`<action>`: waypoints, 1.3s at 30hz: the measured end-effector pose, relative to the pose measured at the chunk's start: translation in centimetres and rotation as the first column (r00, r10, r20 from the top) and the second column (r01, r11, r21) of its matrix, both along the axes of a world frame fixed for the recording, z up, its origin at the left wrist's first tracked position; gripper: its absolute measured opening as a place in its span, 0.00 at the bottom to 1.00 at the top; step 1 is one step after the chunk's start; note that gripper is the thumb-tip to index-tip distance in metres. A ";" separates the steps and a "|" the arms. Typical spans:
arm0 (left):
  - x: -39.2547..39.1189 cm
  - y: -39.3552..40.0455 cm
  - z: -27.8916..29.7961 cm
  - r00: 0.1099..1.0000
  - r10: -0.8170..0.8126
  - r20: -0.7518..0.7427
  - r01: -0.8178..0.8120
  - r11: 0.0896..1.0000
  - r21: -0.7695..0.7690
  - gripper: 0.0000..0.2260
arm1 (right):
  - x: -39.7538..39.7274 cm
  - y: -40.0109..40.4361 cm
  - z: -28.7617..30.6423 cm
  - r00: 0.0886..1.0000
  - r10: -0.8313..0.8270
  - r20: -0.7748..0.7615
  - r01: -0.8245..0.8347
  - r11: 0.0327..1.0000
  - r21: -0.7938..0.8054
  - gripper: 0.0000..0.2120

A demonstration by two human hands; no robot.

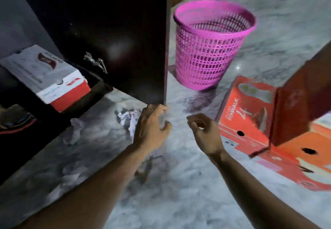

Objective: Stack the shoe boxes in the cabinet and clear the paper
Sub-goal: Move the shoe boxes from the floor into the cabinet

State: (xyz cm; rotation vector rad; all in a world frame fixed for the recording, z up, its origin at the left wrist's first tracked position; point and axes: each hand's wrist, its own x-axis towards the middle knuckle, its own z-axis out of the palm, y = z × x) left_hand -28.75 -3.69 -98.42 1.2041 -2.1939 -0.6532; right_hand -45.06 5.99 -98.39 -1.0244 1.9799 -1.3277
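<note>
**Inspector:** On the marble floor (179, 202), right of centre, lie two red shoe boxes. The nearer red box (245, 119) lies flat, its long axis running away from the viewer and slightly left. Its printed lid faces up and a vent hole shows on its near side. A second orange-red box (304, 155) sits just beside it and touching, with a dark red lid (302, 103) raised over both.

**Clerk:** Handling?

**Inspector:** Judged light and stiff, being cardboard, though the walls would dent under a hard squeeze. Best taken by the two short ends, or from beneath, with the lid pressed down first.

**Clerk:** Anything already stowed?

**Inspector:** One white and red box (48, 78) rests in the cabinet (107, 31) at left, tilted, with a corner jutting past the shelf edge.

**Clerk:** The paper?

**Inspector:** Crumpled paper (128, 119) lies on the floor at the foot of the cabinet door. A second wad (74, 132) lies further left. Soft and weightless; a simple pinch will lift it.

**Clerk:** The hands?

**Inspector:** Left hand (152, 126) hovers just beside the first wad, fingers spread and relaxed, gripping nothing. Right hand (204, 132) hangs apart from it, fingers loosely curled, also holding nothing. A pink basket (211, 49) stands beyond, near the boxes.
</note>
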 end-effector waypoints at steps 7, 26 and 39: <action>-13.2 4.7 -1.7 0.990 -0.114 -0.080 0.138 0.888 0.440 0.20 | -10.7 6.6 0.5 0.847 -0.440 -0.297 0.493 0.861 0.130 0.24; -12.8 4.5 -3.3 0.996 -0.061 0.072 -0.015 0.654 0.757 0.28 | -11.9 8.3 -0.1 0.926 -0.367 -0.091 0.357 0.769 0.531 0.29; -6.1 5.2 -3.9 0.953 -0.029 -0.301 0.295 0.306 0.905 0.42 | -10.3 14.3 -3.2 0.867 -0.398 0.300 0.307 0.901 0.307 0.47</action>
